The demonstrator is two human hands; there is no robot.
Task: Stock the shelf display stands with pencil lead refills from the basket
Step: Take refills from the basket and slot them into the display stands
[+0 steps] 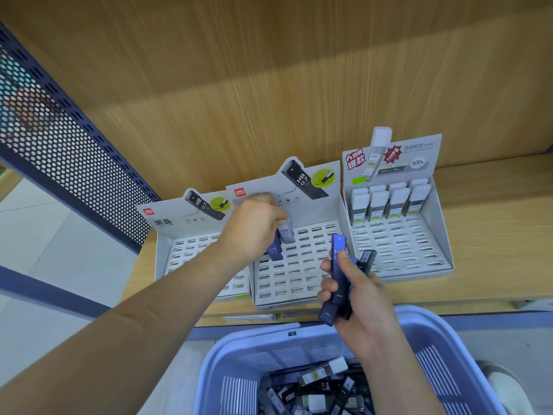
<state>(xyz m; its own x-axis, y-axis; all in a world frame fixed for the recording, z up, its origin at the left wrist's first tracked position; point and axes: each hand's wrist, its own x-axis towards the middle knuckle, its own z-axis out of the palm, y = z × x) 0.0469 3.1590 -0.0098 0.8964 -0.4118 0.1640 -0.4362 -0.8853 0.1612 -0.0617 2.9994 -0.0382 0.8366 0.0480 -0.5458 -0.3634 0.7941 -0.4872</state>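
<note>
Left hand [257, 226]: reaches far over the shelf. Its fingers curl down and pinch the tops of two refill cases [274, 251]. The hand is motion-blurred, so the exact finger hold is unclear.

Two refill cases: one is dark blue and one pale grey, both marked HB 0.7. They stand roughly upright, side by side, at the far left of the middle stand's slotted floor. Whether they sit in slots cannot be told.

Right hand [359, 298]: hangs near and right of the middle stand, above the far rim of the basket. Fingers and thumb wrap round a bundle of refill cases [339, 283].

Bundle of refill cases: dark blue and black, fanned apart at the top and pointing up and away.

Middle stand [299, 274]: grey card with a grid of slots. Its header card pictures a black HB 0.7 case.

Left stand [179, 244]: just left of the middle stand, with the same print, partly hidden by the left forearm.

Right stand [401, 253]: just right of the middle stand. White-capped refills [389, 202] stand in two rows along its far edge.

Basket [434, 354]: lavender-blue plastic, nearest of all, below the shelf's near edge. Loose refills [317, 384] lie piled inside, black, blue and white-capped.

Shelf [493, 235]: light wood, bearing all three stands, with a wood-grain back wall behind.

Perforated panel [74, 163]: dark blue metal, far left.
</note>
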